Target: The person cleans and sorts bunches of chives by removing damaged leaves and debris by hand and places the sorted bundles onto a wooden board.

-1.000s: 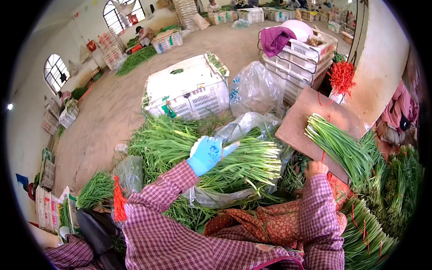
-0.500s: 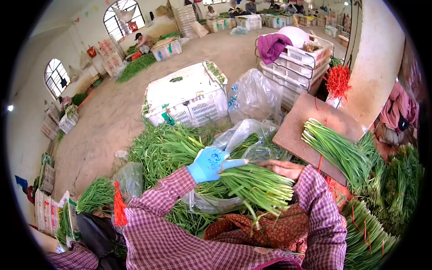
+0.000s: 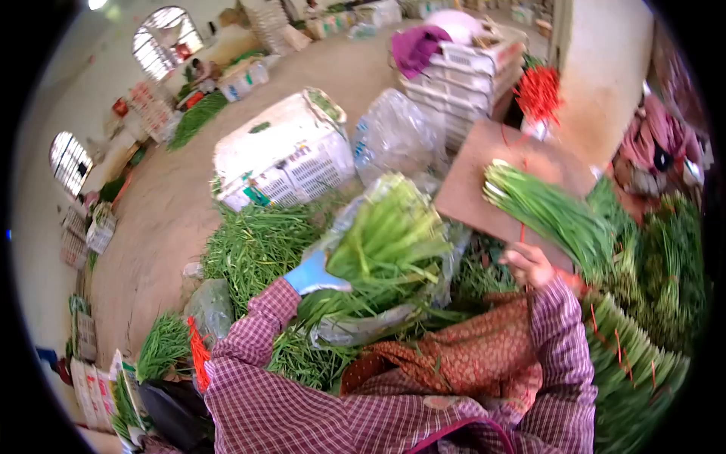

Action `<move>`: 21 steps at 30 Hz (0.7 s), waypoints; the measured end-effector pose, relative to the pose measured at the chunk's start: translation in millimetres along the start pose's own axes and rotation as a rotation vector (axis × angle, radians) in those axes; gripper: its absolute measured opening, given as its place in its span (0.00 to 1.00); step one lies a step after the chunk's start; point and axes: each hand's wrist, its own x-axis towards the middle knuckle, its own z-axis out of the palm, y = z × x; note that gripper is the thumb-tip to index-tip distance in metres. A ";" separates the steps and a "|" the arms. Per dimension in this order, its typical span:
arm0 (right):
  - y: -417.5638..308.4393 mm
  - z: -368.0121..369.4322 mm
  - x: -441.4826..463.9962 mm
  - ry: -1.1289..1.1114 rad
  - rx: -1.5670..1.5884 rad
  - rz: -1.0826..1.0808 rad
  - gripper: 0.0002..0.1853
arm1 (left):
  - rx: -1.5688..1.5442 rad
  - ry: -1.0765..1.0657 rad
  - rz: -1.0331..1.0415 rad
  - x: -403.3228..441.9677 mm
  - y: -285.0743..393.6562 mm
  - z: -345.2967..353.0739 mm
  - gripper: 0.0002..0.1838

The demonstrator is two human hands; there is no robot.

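My left hand (image 3: 316,274), in a blue glove, is closed round a thick bunch of green stalks (image 3: 386,234), its pale ends raised and blurred by motion. Below the bunch lies clear plastic (image 3: 363,327) among loose greens. My bare right hand (image 3: 529,263) has its fingers bent together at the near edge of a brown board (image 3: 473,170), where a red tie (image 3: 522,230) meets the fingertips. Another bunch of green stalks (image 3: 541,208) lies across that board, over part of the red tie.
Tied bunches (image 3: 635,363) lie at the right. Ahead stand a white crate (image 3: 291,163), a plastic bag (image 3: 401,136) and stacked crates (image 3: 461,91) beside a pillar (image 3: 605,83). Red ties (image 3: 538,94) hang near the pillar. A person (image 3: 203,74) sits in the distance.
My right hand has left the bunch and moved right to the board's edge and red tie. The bunch in my left hand has swung upward, pale ends now pointing away. The view has shifted.
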 end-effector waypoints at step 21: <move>-61.9 185.8 52.3 0.446 -0.971 -0.444 0.22 | -0.294 0.088 -0.066 5.5 73.1 61.4 0.35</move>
